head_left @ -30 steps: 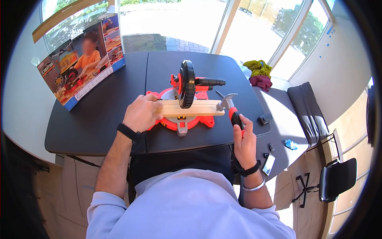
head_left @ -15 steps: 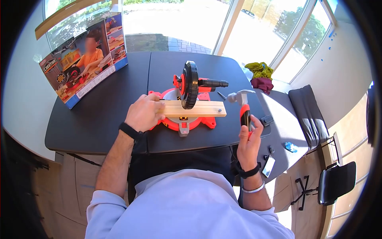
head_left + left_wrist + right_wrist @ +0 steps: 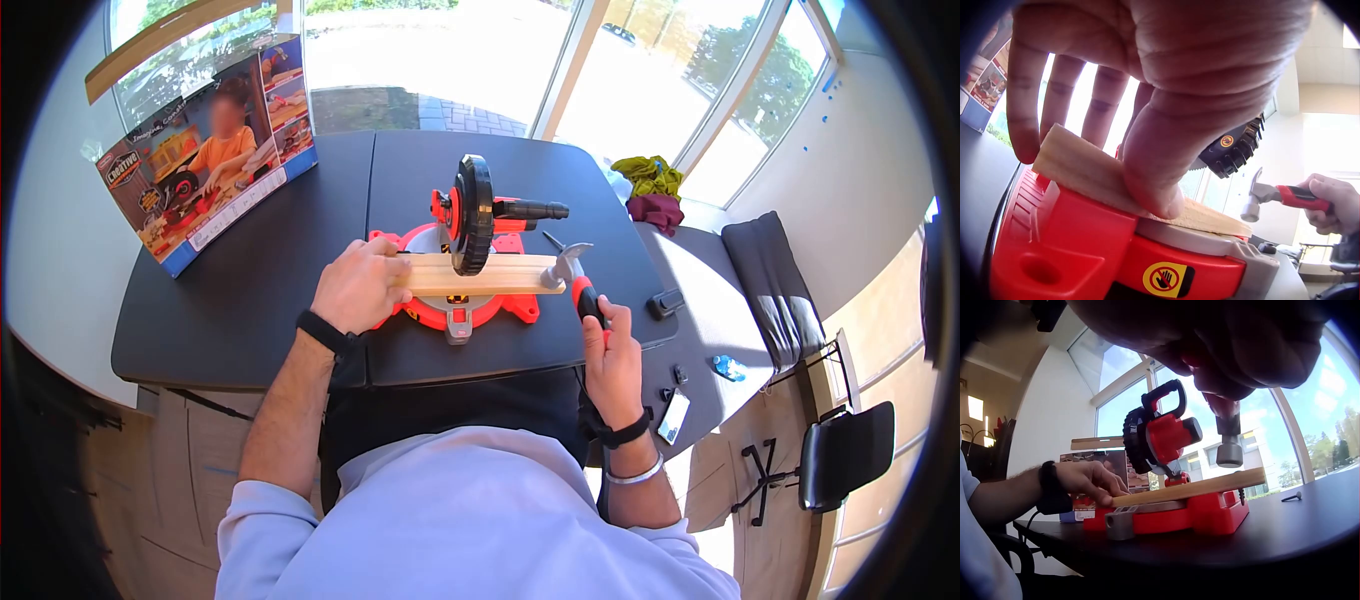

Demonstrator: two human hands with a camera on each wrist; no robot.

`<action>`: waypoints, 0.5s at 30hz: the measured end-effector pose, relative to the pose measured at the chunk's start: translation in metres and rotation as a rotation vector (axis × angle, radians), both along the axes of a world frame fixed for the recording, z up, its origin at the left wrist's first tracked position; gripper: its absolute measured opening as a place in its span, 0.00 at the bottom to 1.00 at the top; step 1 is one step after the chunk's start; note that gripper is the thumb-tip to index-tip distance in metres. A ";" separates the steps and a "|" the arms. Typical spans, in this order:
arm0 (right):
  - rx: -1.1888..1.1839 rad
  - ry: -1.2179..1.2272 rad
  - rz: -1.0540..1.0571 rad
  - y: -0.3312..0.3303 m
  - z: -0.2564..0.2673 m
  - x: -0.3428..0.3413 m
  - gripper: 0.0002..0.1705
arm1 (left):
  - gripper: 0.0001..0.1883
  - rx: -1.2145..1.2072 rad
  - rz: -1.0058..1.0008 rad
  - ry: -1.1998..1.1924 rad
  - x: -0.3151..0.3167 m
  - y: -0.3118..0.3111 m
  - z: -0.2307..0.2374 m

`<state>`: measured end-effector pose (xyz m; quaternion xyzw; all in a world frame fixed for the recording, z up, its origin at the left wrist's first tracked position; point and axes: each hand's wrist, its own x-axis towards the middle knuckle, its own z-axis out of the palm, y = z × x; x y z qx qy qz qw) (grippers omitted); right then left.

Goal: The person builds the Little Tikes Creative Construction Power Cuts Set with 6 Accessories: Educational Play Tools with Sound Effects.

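A pale wooden plank [image 3: 510, 273] lies across the red toy saw base [image 3: 520, 306], beneath the black saw wheel [image 3: 471, 215]. My left hand [image 3: 360, 287] grips the plank's left end, thumb along the near edge in the left wrist view. In my right hand [image 3: 613, 365] is the red-and-black handle of a hammer [image 3: 587, 301]. The grey hammer head [image 3: 1229, 452] hangs just above the plank's right end in the right wrist view. Under that end a dark threaded screw [image 3: 1242, 496] sticks down.
A large picture box [image 3: 210, 160] stands at the table's back left. Another screw [image 3: 1292, 496] lies on the dark table [image 3: 1310, 519] beyond the plank's right end. To the right are a black object [image 3: 665, 303], a phone [image 3: 673, 416] and crumpled cloths [image 3: 650, 178].
The hammer swung away to the right, uncovering a screw head in the plank, then came back left over that end. My left hand stays on the plank.
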<state>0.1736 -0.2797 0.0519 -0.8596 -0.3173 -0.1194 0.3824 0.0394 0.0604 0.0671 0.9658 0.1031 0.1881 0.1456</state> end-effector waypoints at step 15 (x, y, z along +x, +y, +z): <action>0.046 -0.360 -0.031 -0.004 0.028 0.016 0.18 | 0.14 0.015 0.001 0.010 0.000 0.000 0.001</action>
